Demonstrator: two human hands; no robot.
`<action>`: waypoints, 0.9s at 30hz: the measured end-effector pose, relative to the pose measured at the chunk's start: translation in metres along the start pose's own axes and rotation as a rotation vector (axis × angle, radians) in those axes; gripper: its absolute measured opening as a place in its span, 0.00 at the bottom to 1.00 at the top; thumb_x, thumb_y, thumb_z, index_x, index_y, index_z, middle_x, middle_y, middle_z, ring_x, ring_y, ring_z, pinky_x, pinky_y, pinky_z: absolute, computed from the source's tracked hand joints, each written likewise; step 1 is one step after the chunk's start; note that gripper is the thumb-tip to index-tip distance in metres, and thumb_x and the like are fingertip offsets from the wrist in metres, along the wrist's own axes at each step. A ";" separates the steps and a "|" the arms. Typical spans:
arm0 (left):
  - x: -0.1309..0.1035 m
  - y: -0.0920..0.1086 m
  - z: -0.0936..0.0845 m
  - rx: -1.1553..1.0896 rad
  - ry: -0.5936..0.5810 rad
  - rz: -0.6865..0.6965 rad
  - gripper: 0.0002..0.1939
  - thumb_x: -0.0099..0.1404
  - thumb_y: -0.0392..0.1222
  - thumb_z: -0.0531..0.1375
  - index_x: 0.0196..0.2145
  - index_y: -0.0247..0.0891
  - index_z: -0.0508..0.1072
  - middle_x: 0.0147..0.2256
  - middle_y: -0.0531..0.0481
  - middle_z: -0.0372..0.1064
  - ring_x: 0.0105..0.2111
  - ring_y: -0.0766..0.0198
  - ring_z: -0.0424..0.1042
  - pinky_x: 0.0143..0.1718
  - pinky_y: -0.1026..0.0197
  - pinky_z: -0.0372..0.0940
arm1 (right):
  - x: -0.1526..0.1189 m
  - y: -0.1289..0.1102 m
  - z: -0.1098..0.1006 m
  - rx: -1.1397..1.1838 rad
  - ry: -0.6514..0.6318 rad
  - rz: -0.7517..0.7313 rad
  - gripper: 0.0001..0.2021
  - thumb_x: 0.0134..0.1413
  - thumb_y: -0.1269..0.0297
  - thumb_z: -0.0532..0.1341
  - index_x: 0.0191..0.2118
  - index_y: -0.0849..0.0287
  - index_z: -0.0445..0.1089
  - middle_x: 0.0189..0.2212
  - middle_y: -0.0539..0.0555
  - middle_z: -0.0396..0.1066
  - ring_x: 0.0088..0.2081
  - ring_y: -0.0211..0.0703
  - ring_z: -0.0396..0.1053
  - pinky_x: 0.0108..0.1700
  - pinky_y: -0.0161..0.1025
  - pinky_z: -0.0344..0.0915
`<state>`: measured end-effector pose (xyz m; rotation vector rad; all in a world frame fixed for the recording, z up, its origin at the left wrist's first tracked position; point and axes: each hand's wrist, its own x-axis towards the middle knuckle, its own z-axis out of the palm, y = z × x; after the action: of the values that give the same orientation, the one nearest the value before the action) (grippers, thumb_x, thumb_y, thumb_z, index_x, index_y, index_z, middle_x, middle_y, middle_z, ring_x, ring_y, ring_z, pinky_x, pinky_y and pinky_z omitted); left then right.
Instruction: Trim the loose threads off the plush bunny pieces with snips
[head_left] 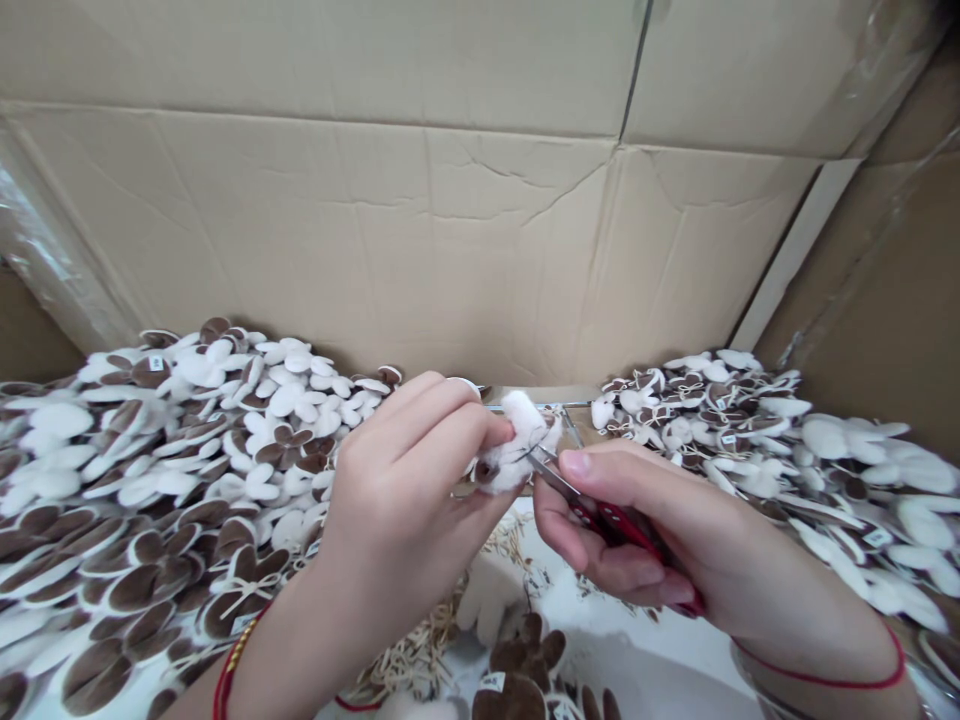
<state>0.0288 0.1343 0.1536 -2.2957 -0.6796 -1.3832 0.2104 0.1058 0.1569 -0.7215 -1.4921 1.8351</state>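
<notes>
My left hand (412, 480) pinches a small fluffy white plush piece (511, 468) between thumb and fingers, in front of me at mid-view. A dark line runs across the piece, perhaps thread, and a brown spot shows at its lower left. In my right hand (652, 490) is a pair of thread snips (611, 522) with red handles. Their metal blades point up and left, and the tips reach the plush piece. My right fingers wrap round the handles and hide part of them. Whether the blades are closed on anything is too small to tell.
A large heap of brown and white plush pieces (161, 560) lies on the left, another heap (757, 450) on the right. Beige cord scraps (412, 640) and brown plush pieces (514, 695) lie on the white surface below my hands. Cardboard walls (360, 240) stand behind.
</notes>
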 end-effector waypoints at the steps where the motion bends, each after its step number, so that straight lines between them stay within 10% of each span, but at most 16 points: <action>1: 0.000 0.000 0.000 0.004 0.002 0.000 0.07 0.59 0.30 0.60 0.28 0.39 0.67 0.25 0.52 0.68 0.27 0.63 0.67 0.27 0.61 0.63 | 0.001 0.001 0.000 -0.002 -0.003 -0.007 0.20 0.62 0.53 0.54 0.23 0.61 0.63 0.15 0.41 0.46 0.16 0.29 0.40 0.18 0.30 0.38; 27: 0.002 -0.002 -0.007 0.025 -0.063 0.042 0.10 0.60 0.27 0.57 0.24 0.37 0.67 0.23 0.50 0.66 0.26 0.62 0.64 0.26 0.60 0.61 | 0.012 0.007 -0.005 0.145 -0.076 -0.027 0.19 0.60 0.53 0.57 0.23 0.60 0.61 0.12 0.38 0.43 0.12 0.26 0.35 0.12 0.25 0.34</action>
<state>0.0237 0.1325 0.1586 -2.3290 -0.6601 -1.2808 0.2057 0.1171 0.1493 -0.5659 -1.3921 1.9462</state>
